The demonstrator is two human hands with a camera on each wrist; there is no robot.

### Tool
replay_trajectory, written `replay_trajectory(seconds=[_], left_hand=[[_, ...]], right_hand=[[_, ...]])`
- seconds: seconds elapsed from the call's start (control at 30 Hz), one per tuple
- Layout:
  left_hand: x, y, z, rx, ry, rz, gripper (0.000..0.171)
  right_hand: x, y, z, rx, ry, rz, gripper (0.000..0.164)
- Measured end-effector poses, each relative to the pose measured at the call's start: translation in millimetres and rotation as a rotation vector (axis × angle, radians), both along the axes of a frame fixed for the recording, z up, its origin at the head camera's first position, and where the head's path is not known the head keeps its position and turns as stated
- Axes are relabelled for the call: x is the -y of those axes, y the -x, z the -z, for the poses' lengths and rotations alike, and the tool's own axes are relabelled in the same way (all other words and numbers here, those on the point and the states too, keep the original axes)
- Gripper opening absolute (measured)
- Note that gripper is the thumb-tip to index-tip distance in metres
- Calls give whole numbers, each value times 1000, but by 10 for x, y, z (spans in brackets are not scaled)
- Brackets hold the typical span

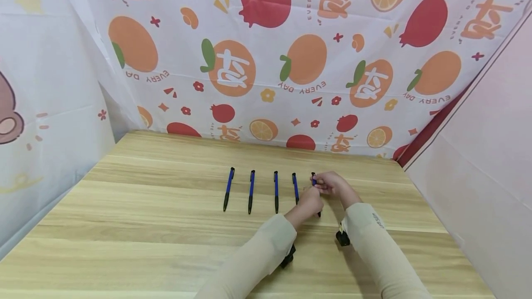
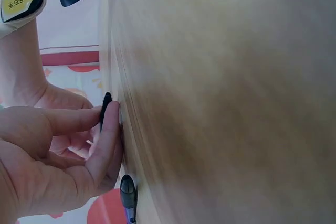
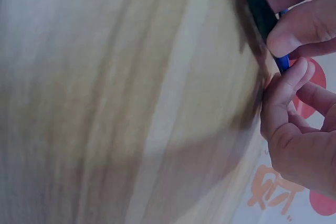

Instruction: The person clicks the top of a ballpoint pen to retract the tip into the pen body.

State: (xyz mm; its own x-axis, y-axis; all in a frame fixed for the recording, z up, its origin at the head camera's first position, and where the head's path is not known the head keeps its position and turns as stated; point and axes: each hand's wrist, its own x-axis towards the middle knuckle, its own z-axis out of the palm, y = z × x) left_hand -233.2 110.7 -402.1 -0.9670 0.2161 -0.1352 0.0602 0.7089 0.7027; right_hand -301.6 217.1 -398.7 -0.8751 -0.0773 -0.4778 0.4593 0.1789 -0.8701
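Both hands are at the rightmost of several blue-and-black pens on the wooden table (image 1: 174,230). My left hand (image 1: 309,203) pinches this pen (image 3: 261,14) by its black grip end, between thumb and fingers. Farther up the same pen, my right hand (image 1: 330,183) pinches the blue barrel near the clip end. In the right wrist view the pen's tip end sits slightly off the tabletop, and the two hands are close together. Just left of the left hand lies another pen (image 1: 295,186), its lower end partly hidden by that hand.
Three more pens lie apart in a row to the left: one pen (image 1: 276,193), a second pen (image 1: 251,193) and a third pen (image 1: 228,190), tips toward the near side. A fruit-print curtain (image 1: 266,59) hangs behind the table. Pale side curtains (image 1: 482,151) flank it.
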Motion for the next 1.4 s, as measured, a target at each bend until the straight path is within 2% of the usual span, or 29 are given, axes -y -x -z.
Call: replay_trajectory(seconds=[0.1, 0.23, 0.33, 0.47, 0.6, 0.7, 0.87, 1.07, 1.17, 1.2, 1.23, 1.33, 1.4], left_hand=[[-6, 4, -2, 7, 49, 13, 41], [-4, 17, -23, 39, 64, 12, 48], [2, 28, -41, 49, 73, 15, 48], [-5, 30, -54, 29, 116, 34, 40], [-22, 23, -55, -17, 174, 50, 31], [-28, 20, -49, -42, 201, 51, 33], [-18, 28, -37, -26, 172, 60, 38], [8, 62, -49, 32, 126, 56, 34], [30, 98, -10, 70, 77, 52, 21], [51, 115, 3, 73, 59, 70, 19], [78, 129, 14, 63, 50, 98, 17], [200, 183, -2, 38, 53, 113, 20], [330, 231, -61, 2, 53, 104, 32]], right_hand=[[30, -1, 25, -41, -66, 4, 26], [74, 4, 56, -139, -205, -24, 26], [93, 15, 83, -204, -319, -25, 26], [97, 38, 125, -245, -406, -4, 26], [84, 48, 153, -249, -421, 3, 24], [76, 54, 163, -251, -420, -3, 23], [70, 54, 151, -252, -442, -8, 23], [69, 29, 87, -245, -437, -18, 21], [66, 21, 64, -241, -444, -28, 21], [63, 16, 58, -240, -452, -31, 21], [59, 11, 48, -240, -457, -37, 21], [41, -6, -10, -251, -484, -58, 22], [23, -10, -67, -268, -512, -76, 22]])
